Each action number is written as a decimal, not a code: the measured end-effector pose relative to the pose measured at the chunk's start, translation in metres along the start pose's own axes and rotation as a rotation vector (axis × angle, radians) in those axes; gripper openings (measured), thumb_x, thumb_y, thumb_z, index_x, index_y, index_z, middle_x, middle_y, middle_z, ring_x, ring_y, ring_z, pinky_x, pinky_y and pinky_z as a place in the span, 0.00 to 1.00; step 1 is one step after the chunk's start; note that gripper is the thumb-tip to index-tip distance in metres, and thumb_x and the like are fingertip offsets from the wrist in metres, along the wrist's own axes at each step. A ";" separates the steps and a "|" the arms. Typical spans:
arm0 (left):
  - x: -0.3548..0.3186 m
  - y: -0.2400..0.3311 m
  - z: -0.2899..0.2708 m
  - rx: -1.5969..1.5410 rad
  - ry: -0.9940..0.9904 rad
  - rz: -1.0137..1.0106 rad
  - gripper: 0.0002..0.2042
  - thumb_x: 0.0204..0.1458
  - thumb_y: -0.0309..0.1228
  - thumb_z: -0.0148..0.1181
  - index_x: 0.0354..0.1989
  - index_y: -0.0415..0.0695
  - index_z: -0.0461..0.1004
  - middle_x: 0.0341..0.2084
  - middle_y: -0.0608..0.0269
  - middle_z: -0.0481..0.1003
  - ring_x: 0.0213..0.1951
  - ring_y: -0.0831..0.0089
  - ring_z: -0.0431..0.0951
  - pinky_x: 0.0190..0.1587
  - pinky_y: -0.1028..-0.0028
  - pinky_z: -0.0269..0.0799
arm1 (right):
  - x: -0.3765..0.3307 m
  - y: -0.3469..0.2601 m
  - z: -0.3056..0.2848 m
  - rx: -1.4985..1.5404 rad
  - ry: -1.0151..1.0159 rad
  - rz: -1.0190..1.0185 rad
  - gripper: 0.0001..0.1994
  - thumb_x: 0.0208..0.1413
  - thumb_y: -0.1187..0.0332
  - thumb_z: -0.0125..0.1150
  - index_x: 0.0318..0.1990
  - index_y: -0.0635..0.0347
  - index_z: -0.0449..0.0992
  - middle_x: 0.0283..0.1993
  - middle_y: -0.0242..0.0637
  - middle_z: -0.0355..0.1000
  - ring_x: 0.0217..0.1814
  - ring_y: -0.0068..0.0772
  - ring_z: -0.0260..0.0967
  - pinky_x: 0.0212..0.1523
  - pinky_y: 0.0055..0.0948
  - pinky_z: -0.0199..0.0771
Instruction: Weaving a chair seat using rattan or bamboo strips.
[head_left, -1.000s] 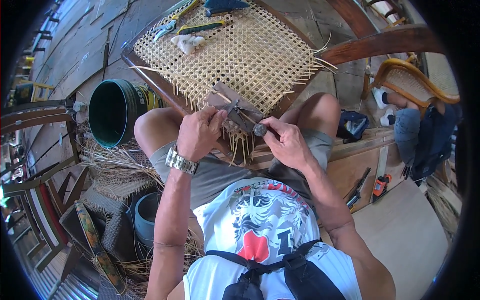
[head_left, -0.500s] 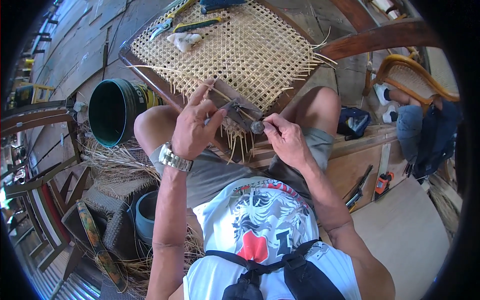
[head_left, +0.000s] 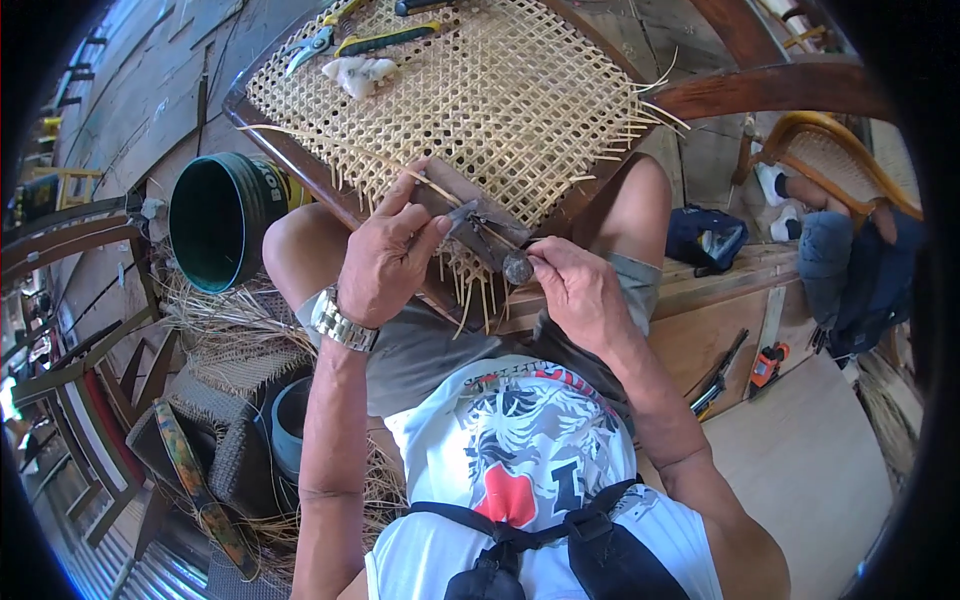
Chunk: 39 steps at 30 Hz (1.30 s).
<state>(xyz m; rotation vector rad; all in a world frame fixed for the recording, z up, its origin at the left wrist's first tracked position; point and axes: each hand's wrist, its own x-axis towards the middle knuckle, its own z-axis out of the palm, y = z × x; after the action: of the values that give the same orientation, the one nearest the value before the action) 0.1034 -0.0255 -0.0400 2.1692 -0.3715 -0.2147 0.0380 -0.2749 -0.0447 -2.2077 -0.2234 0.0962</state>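
A narrow cane strip (head_left: 348, 152) runs slantwise over the near corner of the woven cane seat (head_left: 500, 90). It passes through a small wooden block (head_left: 450, 180) fitted with upright metal blades (head_left: 466, 222). My left hand (head_left: 384, 256) steadies the strip at the block's left side, index finger reaching along it and thumb against a blade. On the other side my right hand (head_left: 580, 292) pinches the strip's end between thumb and forefinger. Next to those fingertips is a round grey knob (head_left: 517, 267). Loose cane ends (head_left: 478, 298) hang below the corner.
On the seat lie yellow-handled pruning shears (head_left: 385, 40) and a white lump (head_left: 358, 75). A dark green bucket (head_left: 215, 225) stands left of my knee, above cane scraps (head_left: 230, 320). A red-and-black tool (head_left: 767, 366) rests at right. Another person's leg (head_left: 812, 195) shows beyond.
The seat and bucket appear slightly further left in the picture. Both hands keep nearly the same grip, with only small shifts at the block.
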 end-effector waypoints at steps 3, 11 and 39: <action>-0.002 -0.001 0.001 -0.043 -0.008 -0.058 0.13 0.58 0.31 0.63 0.26 0.36 0.71 0.64 0.48 0.68 0.36 0.54 0.81 0.36 0.69 0.74 | 0.000 -0.001 0.001 -0.133 0.043 -0.036 0.04 0.62 0.71 0.57 0.38 0.63 0.73 0.33 0.45 0.73 0.36 0.53 0.73 0.36 0.43 0.75; 0.001 0.004 0.003 0.056 0.023 -0.064 0.12 0.57 0.33 0.64 0.27 0.38 0.74 0.63 0.54 0.70 0.34 0.54 0.81 0.34 0.65 0.75 | -0.001 0.000 -0.006 0.158 -0.094 0.166 0.05 0.62 0.70 0.58 0.37 0.63 0.74 0.30 0.47 0.72 0.35 0.52 0.74 0.34 0.39 0.72; -0.010 -0.004 0.007 0.161 0.120 0.026 0.14 0.58 0.37 0.63 0.27 0.38 0.76 0.60 0.43 0.70 0.44 0.49 0.80 0.42 0.61 0.76 | -0.010 0.005 -0.004 0.207 -0.148 0.389 0.14 0.66 0.59 0.57 0.41 0.63 0.75 0.31 0.44 0.75 0.28 0.36 0.75 0.30 0.35 0.72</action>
<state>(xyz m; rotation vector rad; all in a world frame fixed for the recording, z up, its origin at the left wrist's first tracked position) 0.0924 -0.0253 -0.0467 2.3211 -0.3584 -0.0406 0.0297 -0.2830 -0.0463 -2.0122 0.1329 0.4765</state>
